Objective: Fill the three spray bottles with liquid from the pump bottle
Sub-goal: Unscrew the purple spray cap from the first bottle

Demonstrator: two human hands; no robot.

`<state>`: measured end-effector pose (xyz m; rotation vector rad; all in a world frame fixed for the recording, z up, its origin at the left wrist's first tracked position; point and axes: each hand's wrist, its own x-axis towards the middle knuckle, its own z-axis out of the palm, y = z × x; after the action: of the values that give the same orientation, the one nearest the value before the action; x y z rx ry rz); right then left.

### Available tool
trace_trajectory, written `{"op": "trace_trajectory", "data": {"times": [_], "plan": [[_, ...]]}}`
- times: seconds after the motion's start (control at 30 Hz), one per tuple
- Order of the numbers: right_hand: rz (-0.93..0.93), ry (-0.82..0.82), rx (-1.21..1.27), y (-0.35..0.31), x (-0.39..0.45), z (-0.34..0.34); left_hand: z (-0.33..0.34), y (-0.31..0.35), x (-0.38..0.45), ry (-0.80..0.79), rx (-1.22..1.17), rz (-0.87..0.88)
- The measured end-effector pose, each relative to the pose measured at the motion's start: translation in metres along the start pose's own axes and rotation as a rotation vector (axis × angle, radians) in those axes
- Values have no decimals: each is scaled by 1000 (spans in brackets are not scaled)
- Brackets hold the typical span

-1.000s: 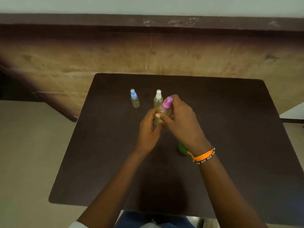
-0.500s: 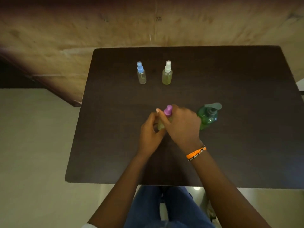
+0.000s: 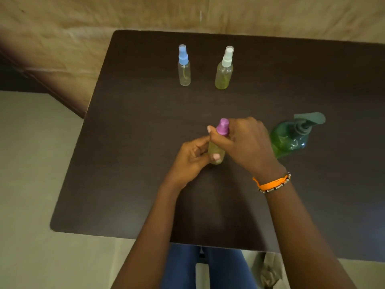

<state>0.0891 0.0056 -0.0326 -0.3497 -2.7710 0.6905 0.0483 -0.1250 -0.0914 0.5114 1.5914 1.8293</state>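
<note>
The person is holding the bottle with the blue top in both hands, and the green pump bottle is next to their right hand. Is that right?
Not quite. The head view shows both hands, left hand and right hand, on the purple-topped spray bottle. The blue-topped bottle stands untouched at the far side of the table, beside the white-topped bottle. The green pump bottle is indeed next to the right hand.

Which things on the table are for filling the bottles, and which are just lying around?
For the job:
purple-capped spray bottle, held by the left hand and right hand
white-capped spray bottle
blue-capped spray bottle
green pump bottle

Just lying about:
crumpled bag on the floor by the table
orange wristband on the right wrist, simply worn
</note>
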Motion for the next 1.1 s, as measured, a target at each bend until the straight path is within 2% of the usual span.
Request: {"op": "trace_trajectory", "data": {"times": [0.13, 0.2, 0.33, 0.5, 0.6, 0.77, 0.9, 1.1], "plan": [[-135, -4, 150, 10, -1, 3, -13, -5, 3, -150, -16, -21], [-153, 65, 153, 11, -2, 7, -14, -8, 6, -162, -27, 5], [-35, 319, -58, 9, -3, 21, 2, -23, 16, 107, -34, 125], [72, 422, -128, 3, -6, 37, 11, -37, 16, 370, 183, 320], [75, 444, -93, 3, -10, 42, 11, -38, 9, 403, 273, 381], [22, 305, 14, 13, -12, 29, 3, -32, 7, 317, 339, 411], [-83, 217, 169, 26, -15, 16, 1, -29, 5, 205, 272, 454], [-231, 63, 385, 30, -22, -7, 9, -22, -6, -206, -19, 302]]}}
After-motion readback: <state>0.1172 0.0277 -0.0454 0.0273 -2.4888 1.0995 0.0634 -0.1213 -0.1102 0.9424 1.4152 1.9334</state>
